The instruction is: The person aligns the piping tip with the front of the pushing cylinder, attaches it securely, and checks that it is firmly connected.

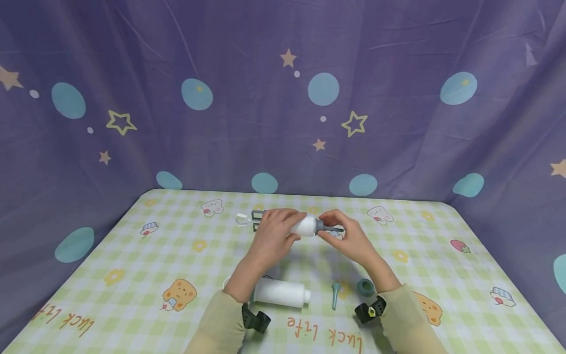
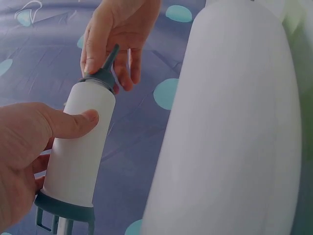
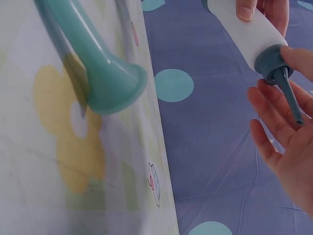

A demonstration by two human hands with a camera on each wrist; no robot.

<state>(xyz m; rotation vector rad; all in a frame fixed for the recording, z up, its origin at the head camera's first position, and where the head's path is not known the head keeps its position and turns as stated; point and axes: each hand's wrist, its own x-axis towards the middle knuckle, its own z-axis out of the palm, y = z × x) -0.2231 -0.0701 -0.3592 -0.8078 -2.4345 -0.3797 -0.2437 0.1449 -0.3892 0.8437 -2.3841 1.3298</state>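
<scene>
A white-barrelled piping syringe point(image 1: 305, 226) is held up above the table, lying sideways in the head view. My left hand point(image 1: 274, 233) grips its barrel, with the thumb along the side in the left wrist view. At the tip end, my right hand point(image 1: 349, 241) pinches the dark teal collar of the nozzle cap point(image 2: 101, 77) between thumb and fingers. The thin spout point(image 3: 289, 98) points out past the right fingers. Finger loops point(image 2: 63, 210) and a white plunger stick out at the other end, beyond the left hand.
Nearer me lies a second white cylinder point(image 1: 283, 293), partly behind the left forearm. To its right are a loose teal nozzle point(image 1: 335, 295) with a flared end and a teal ring point(image 1: 366, 287). A patterned curtain point(image 1: 283, 98) hangs behind the checked tablecloth point(image 1: 146, 255).
</scene>
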